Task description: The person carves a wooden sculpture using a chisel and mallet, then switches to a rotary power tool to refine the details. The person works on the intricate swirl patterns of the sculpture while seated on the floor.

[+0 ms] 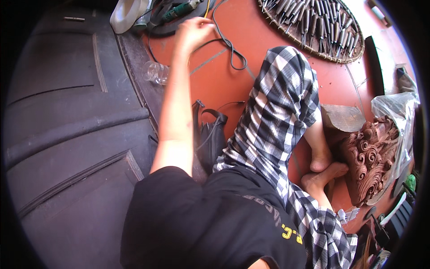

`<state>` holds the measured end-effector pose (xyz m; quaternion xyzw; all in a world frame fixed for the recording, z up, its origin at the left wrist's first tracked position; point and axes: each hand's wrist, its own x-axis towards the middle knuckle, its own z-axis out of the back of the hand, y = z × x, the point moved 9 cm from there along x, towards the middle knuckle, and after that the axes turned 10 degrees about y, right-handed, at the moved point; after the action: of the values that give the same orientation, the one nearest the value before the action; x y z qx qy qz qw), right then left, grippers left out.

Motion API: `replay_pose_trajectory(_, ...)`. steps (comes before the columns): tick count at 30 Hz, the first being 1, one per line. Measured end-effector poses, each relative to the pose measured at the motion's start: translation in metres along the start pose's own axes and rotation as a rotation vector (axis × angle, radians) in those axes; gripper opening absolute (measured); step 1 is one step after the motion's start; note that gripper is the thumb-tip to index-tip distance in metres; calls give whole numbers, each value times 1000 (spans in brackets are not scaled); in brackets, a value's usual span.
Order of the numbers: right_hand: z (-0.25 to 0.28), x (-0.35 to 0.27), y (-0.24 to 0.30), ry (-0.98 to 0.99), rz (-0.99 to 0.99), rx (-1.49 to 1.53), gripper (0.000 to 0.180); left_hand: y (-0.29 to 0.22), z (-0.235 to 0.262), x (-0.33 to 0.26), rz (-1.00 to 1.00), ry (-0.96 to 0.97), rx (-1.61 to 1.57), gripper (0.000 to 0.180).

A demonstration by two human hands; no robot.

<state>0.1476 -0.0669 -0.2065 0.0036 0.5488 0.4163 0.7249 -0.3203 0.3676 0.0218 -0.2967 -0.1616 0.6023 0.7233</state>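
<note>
My left arm stretches away from me toward the top of the picture. My left hand (193, 32) is by a black power cable (230, 47) that loops over the red floor; its curled fingers reach the cable, but a grip does not show. Just beyond the hand lies a green power tool (181, 10). My right hand is out of the picture. My legs in checked trousers (273, 116) are folded, and my bare feet (323, 172) rest against a carved reddish wooden piece (371, 157).
A round woven tray (347, 56) holds several metal chisels at the top right. A black bag (211, 134) lies beside my arm, a clear plastic bottle (156, 71) by a big dark wooden panel (67, 112), a wood block (342, 117) and plastic bag (396, 107) right.
</note>
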Motion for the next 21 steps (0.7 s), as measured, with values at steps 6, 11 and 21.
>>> replay_pose_trajectory(6, -1, -13, -41, -75, -67, 92, 32, 118, 45, -5, 76, -28, -14, 33)
replay_pose_trajectory(11, -15, -31, -60, -73, -72, 150, 31, 181, 9, -2, 172, -55, 35, 38)
replay_pose_trajectory(21, -10, -52, -90, -194, -166, 263, 31, 64, -82, 81, 155, -309, 210, 48)
